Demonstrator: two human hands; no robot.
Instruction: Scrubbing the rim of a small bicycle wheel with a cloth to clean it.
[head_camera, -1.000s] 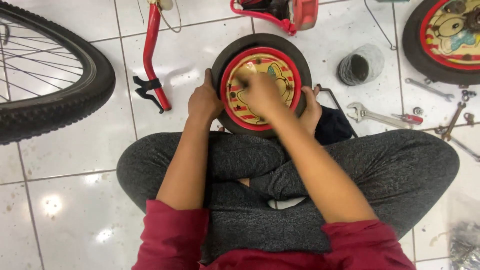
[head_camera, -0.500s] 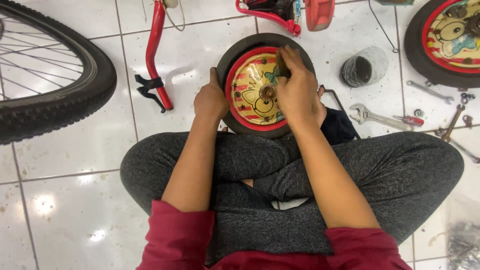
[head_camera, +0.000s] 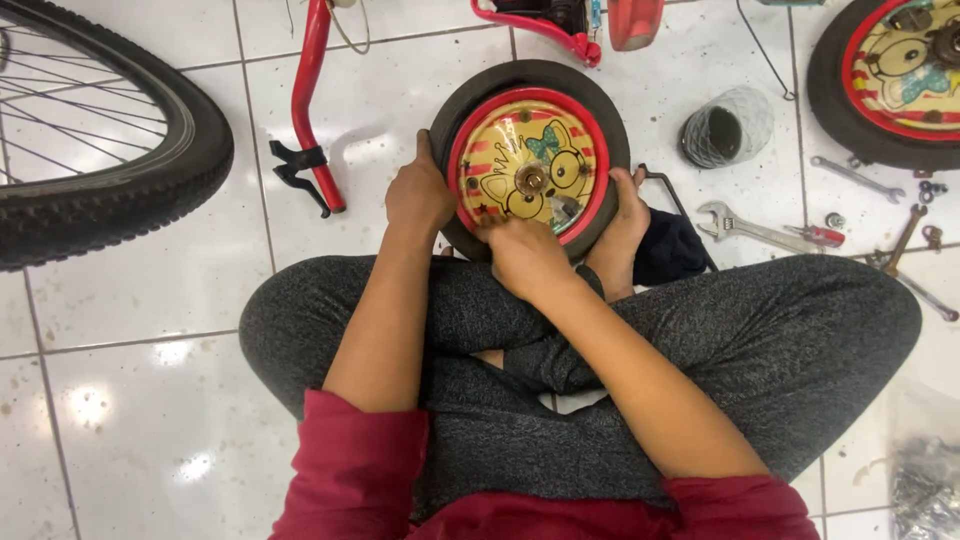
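The small wheel sits flat on the white tiled floor just beyond my crossed legs, its black tyre ringing a red rim and a yellow disc with a cartoon face and a teal bow. My left hand grips the tyre on its left edge, fingers wrapped round the rubber. My right hand lies over the near edge of the disc, fingertips bunched close by the metal hub in the middle; whether they pinch anything I cannot tell. A bare foot props the wheel from the right.

I judge the work at the hub unfinished: the wheel is off any frame, and tools lie loose. To the right sit an adjustable spanner with a red grip and, farther off, a slim spanner. A dark mesh bundle rests beyond them. A second matching wheel fills the far right corner. To the left a red frame tube stands, then a big spoked bicycle wheel. At the near right edge lies a clear plastic bag, contents unclear.
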